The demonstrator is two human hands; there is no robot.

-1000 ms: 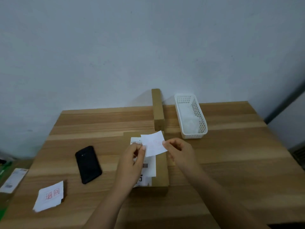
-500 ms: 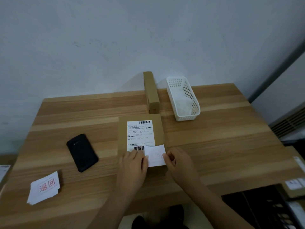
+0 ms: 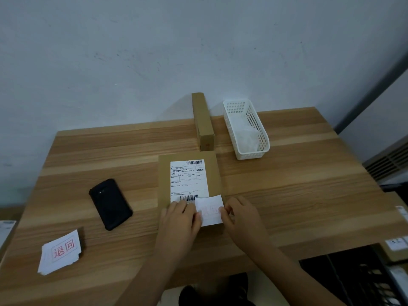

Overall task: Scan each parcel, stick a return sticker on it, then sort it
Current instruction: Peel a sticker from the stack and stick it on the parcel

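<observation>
A flat brown parcel (image 3: 189,155) with a white shipping label (image 3: 188,180) lies in the middle of the wooden table (image 3: 287,184). A white return sticker (image 3: 209,209) with faint red print rests on the parcel's near right corner. My left hand (image 3: 180,219) pinches the sticker's left edge and my right hand (image 3: 240,215) pinches its right edge. A black handheld scanner (image 3: 110,204) lies to the left of the parcel. A stack of return stickers (image 3: 59,251) with red characters sits at the near left.
A long narrow cardboard box (image 3: 203,122) lies against the wall behind the parcel. A white perforated basket (image 3: 260,138) with something white inside stands to its right. More labelled boxes (image 3: 395,246) sit below the table's right edge.
Both hands brought the sticker down from above the label onto the parcel's near right corner. The camera view tipped downward, showing the table's front edge and the floor.
</observation>
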